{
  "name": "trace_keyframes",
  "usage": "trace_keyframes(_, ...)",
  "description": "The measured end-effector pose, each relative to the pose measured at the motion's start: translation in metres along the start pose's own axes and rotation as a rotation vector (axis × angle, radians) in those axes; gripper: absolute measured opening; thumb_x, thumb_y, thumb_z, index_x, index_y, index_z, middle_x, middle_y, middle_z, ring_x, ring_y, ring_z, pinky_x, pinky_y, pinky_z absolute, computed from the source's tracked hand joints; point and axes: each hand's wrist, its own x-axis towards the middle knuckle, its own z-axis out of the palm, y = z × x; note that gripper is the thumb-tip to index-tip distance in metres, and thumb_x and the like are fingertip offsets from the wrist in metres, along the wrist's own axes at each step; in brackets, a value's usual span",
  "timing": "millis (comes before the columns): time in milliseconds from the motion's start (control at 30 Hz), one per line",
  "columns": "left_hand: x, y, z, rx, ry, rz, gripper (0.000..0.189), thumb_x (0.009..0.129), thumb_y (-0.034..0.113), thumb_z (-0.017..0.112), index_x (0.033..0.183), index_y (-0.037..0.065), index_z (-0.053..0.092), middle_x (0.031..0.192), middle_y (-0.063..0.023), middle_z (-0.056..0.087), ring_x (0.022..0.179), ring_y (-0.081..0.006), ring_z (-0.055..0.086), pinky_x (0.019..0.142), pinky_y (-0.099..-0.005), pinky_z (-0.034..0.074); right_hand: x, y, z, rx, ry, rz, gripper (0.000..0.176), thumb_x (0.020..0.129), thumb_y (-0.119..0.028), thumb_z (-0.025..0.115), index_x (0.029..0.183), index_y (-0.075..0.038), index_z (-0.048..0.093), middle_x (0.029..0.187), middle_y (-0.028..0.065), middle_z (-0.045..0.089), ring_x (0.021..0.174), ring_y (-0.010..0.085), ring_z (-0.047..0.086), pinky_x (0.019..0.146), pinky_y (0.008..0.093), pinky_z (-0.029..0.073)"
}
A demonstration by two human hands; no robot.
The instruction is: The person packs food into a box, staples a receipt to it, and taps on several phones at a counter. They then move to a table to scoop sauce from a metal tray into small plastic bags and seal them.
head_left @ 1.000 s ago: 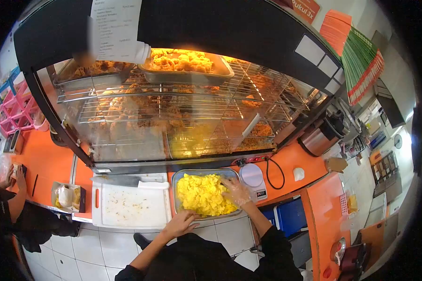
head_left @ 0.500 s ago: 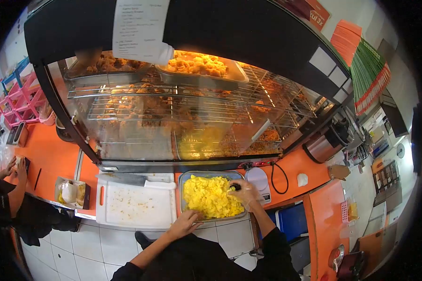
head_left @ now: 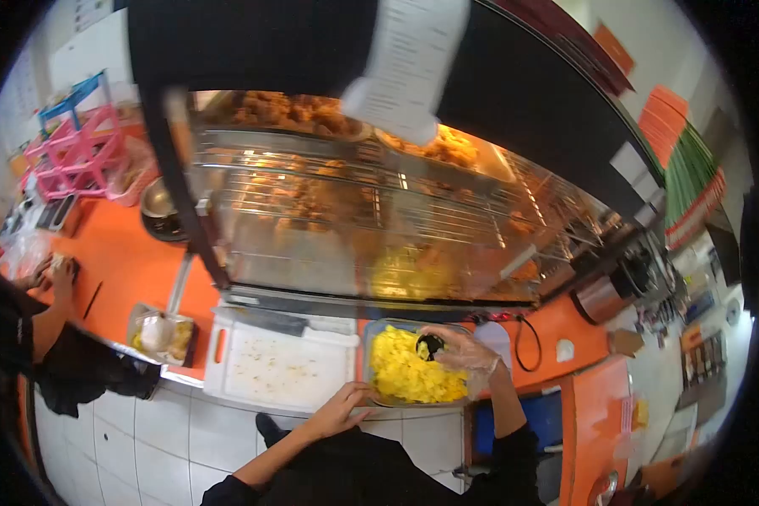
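Glove on, my right hand [head_left: 471, 356] has lifted out of the yellow food [head_left: 409, 379]; its grip is now closed on a small dark object [head_left: 431, 344] above the tray [head_left: 368, 358]. My left hand [head_left: 343, 405] stays at the near rim; I cannot tell how firm its grip is.

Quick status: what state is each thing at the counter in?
Tray: full of yellow food.
Right hand: gloved, shut on a small dark object.
Left hand: bare, resting on the tray's near rim.
Cutting board: flat, strewn with crumbs.
Warmer cabinet: lit, racks stocked.
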Motion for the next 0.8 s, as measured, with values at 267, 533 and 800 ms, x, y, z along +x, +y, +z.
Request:
trace_keyframes(267, -0.132, -0.011, -0.098, 0.261, 0.711, -0.315, 0.027, 0.081, -0.004, 0.057, 0.108, 0.002, 0.055, 0.105, -0.0145, 0.056, 0.103, -0.0311, 0.054, 0.089, -0.0378, 0.043, 0.191, -0.048, 0.191, 0.333, -0.710, -0.091, 0.056, 0.091, -0.014, 0.053, 0.143, -0.015, 0.033, 0.128, 0.0060, 0.046, 0.076, 0.0084, 0.053, 0.064, 0.0237, 0.049)
trace_keyframes(533, -0.248, 0.004, -0.163, 0.534, 1.214, -0.575, 0.020, 0.079, -0.005, 0.054, 0.098, 0.000, 0.056, 0.095, -0.0162, 0.056, 0.092, -0.0320, 0.056, 0.083, -0.0382, 0.045, 0.322, -0.146, 0.420, -0.133, 0.137, -0.843, 0.051, 0.078, 0.001, 0.055, 0.128, -0.009, 0.045, 0.108, 0.0149, 0.057, 0.100, 0.0256, 0.059, 0.081, 0.0391, 0.049)
trace_keyframes(800, -0.281, 0.005, -0.185, 0.574, 1.290, -0.650, 0.017, 0.079, -0.005, 0.052, 0.095, 0.000, 0.056, 0.094, -0.0161, 0.056, 0.091, -0.0312, 0.055, 0.082, -0.0375, 0.045, 0.351, -0.158, 0.450, -0.503, 0.069, -0.875, 0.053, 0.082, -0.003, 0.053, 0.134, -0.010, 0.042, 0.130, 0.0159, 0.048, 0.119, 0.0331, 0.049, 0.099, 0.0412, 0.043)
